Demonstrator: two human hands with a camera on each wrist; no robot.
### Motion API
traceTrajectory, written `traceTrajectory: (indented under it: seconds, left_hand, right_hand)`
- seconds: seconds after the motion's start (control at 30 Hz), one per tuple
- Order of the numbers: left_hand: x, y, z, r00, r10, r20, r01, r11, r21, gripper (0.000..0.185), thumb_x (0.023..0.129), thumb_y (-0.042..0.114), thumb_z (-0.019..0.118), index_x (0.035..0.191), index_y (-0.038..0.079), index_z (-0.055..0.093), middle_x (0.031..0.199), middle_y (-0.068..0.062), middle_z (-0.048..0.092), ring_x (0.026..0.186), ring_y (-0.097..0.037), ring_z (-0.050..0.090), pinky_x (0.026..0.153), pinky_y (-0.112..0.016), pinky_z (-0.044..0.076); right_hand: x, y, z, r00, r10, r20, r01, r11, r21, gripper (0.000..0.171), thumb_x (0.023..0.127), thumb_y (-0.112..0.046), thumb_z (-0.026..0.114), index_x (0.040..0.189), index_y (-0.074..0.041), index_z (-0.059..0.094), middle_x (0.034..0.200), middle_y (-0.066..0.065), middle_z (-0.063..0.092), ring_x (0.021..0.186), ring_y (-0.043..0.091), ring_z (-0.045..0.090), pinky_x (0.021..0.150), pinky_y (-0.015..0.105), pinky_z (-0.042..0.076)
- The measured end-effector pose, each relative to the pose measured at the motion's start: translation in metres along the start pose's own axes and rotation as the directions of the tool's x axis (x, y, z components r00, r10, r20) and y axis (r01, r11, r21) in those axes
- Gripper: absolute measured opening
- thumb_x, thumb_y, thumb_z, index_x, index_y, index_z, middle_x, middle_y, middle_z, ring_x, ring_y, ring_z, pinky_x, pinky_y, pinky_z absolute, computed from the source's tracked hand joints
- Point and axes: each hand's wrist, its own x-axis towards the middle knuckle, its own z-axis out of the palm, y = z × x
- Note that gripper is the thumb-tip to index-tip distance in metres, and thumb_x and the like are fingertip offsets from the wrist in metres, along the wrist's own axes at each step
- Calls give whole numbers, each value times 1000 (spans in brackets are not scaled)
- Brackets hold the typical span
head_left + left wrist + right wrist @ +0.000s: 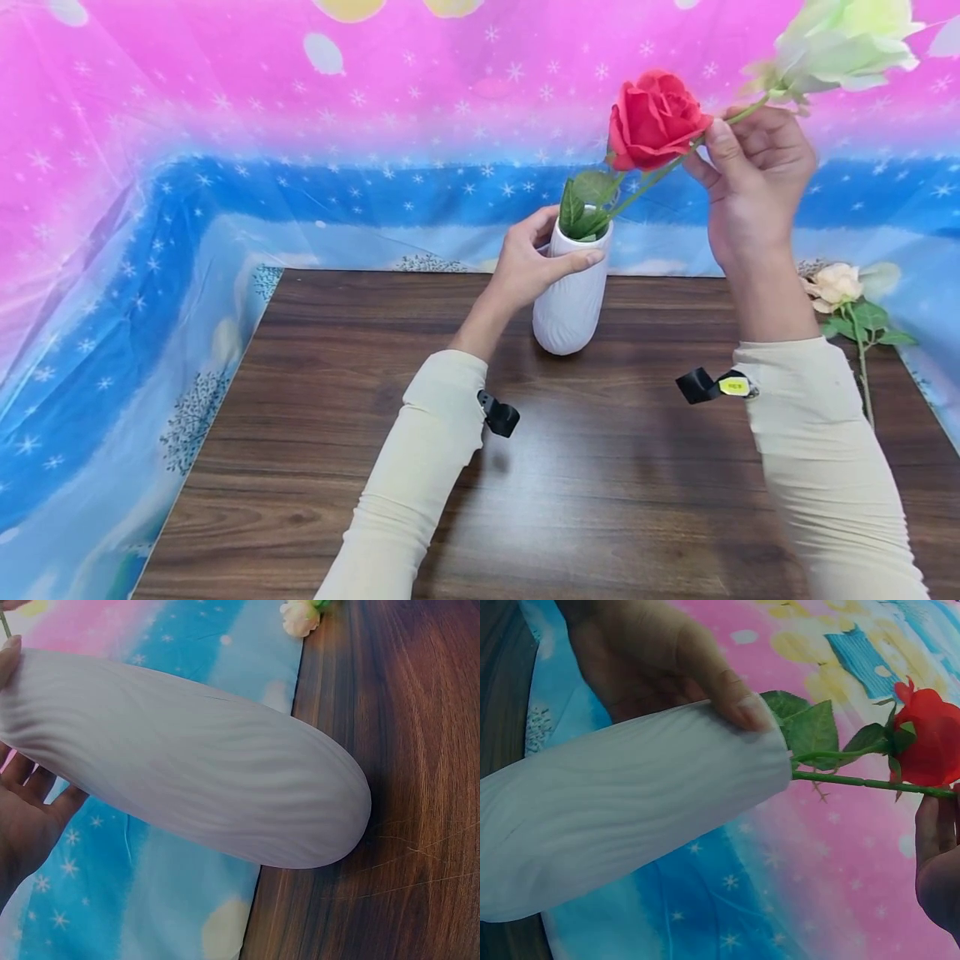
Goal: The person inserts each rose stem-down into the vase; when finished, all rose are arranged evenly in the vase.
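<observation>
A white ribbed vase (570,304) (187,765) (615,825) stands at the back of the wooden table (600,483). My left hand (543,250) (667,660) grips its neck, thumb near the rim. A red rose (652,117) (930,746) stands in the vase. My right hand (731,125) (937,855) pinches the green stem (652,179) (870,782) of a pale green-white rose (847,37), high to the right. That stem slants down into the vase mouth.
A cream rose (836,287) (300,616) with leaves lies on the table's right edge. A pink and blue snowflake cloth (225,167) hangs behind and to the left. Bare wood stretches in front of the vase.
</observation>
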Motion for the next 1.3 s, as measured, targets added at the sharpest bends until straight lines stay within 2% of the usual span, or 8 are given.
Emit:
traceTrajectory:
  seconds: [0.33,0.7,0.8,0.93,1.07,1.3]
  left_hand:
    - [-1,0,-1,1000,11,2,-11,1000,18,61,83,17,83,138,9,59,126,-12,70,116,-23,69,98,-34,58]
    - [0,-1,-1,1000,3,7,-3,1000,20,62,83,18,83,139,10,59,128,-11,69,119,-23,68,99,-36,58]
    - [-1,-1,-1,1000,7,8,-7,1000,27,62,83,18,83,140,11,58,128,-11,69,119,-22,68,100,-36,57]
    - [-1,-3,-1,1000,22,8,-22,999,34,62,84,18,82,140,9,58,129,-12,69,120,-24,68,102,-37,56]
    - [-1,-3,-1,1000,22,11,-23,998,50,63,85,19,82,142,8,56,133,-12,68,123,-24,66,104,-39,56]
    - [-1,-2,-2,1000,7,10,-8,999,50,65,85,20,82,143,10,55,136,-10,66,124,-23,66,103,-39,56]
  right_hand:
    - [-5,17,-4,999,17,47,-13,997,-81,17,89,15,64,88,0,71,82,8,77,79,20,78,68,32,64]
    - [-10,38,-4,985,145,97,-133,984,-120,16,87,11,70,91,-4,75,84,6,79,75,15,75,69,28,64]
    - [-11,45,-6,976,168,135,-144,974,-173,19,88,11,70,92,-6,77,82,3,79,75,13,75,71,28,64]
    - [-13,55,-9,954,223,202,-169,953,-251,28,90,14,65,88,-11,78,81,-1,78,76,10,75,74,27,64]
    - [-15,61,-15,918,290,269,-188,918,-349,32,90,14,63,84,-15,77,82,-5,77,80,6,74,77,23,62]
    - [-17,63,-19,870,379,317,-202,858,-472,23,93,6,65,87,-13,77,86,-8,77,90,6,72,85,20,58]
